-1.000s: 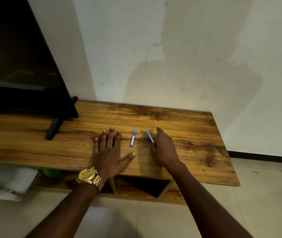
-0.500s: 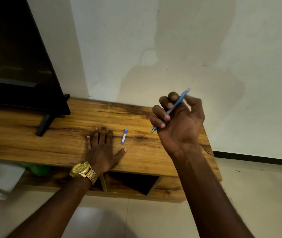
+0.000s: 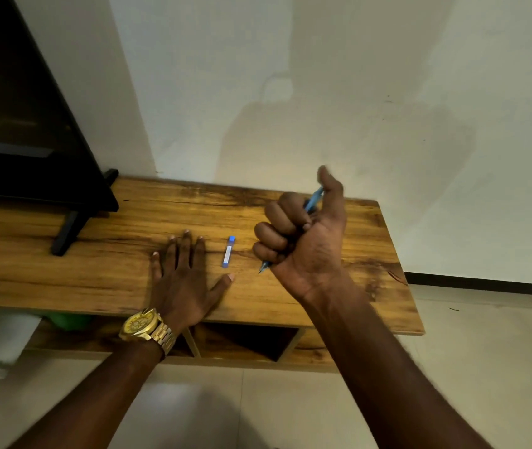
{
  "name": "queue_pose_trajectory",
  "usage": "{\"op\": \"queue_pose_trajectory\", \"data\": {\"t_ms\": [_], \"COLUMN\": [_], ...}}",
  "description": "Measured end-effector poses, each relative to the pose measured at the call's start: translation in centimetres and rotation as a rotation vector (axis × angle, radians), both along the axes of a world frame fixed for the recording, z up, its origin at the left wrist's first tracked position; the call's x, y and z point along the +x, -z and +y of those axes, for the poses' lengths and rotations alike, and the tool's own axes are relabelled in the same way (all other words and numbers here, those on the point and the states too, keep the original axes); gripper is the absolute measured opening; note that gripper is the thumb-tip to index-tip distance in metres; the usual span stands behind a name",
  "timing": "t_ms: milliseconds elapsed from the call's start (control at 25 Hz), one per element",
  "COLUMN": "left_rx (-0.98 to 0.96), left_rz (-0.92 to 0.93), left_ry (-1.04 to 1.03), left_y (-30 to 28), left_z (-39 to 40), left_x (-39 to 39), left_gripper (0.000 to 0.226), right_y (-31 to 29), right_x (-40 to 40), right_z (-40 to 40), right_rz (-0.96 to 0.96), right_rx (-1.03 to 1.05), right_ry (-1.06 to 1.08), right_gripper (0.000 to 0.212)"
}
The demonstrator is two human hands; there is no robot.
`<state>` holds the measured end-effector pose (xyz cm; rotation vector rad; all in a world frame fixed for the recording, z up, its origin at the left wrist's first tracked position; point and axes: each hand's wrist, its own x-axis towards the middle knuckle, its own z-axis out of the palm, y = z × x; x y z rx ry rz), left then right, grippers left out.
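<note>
My right hand (image 3: pixel 303 234) is raised above the wooden TV stand (image 3: pixel 339 306) and grips a blue pen (image 3: pixel 312 199) in its fist. The pen's tip pokes out below the little finger and its top end sits under the thumb. A small blue-capped tube (image 3: pixel 227 251) lies on the wood between my hands. My left hand (image 3: pixel 184 280) rests flat on the stand, fingers spread, with a gold watch (image 3: pixel 146 326) on the wrist. Its thumb tip lies just short of the tube.
A black television (image 3: pixel 21 124) stands on the left of the stand on a slanted black foot (image 3: pixel 67 233). Open cubbies (image 3: pixel 245 340) sit under the top. A white wall is behind, and a tiled floor (image 3: pixel 485 367) below and to the right.
My right hand picked the pen up off the wood, lifted it and turned palm toward me, closing into a fist around it. My left hand stayed flat.
</note>
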<state>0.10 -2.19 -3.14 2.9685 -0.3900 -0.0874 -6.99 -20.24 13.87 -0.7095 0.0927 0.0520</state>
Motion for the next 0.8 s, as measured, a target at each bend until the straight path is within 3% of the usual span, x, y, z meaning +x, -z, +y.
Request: {"op": "queue_pose_trajectory", "data": {"t_ms": [800], "left_rx": [-0.035], "left_rz": [-0.098], "left_ry": [0.0], "left_y": [2.6], "left_z": [0.9], "left_x": [0.8], "left_gripper": [0.111], "right_y": [0.1], "right_x": [0.7], "right_z": [-0.5], "right_rz": [0.038], "right_rx": [-0.025], "right_ry": [-0.059], "right_gripper": [0.067]}}
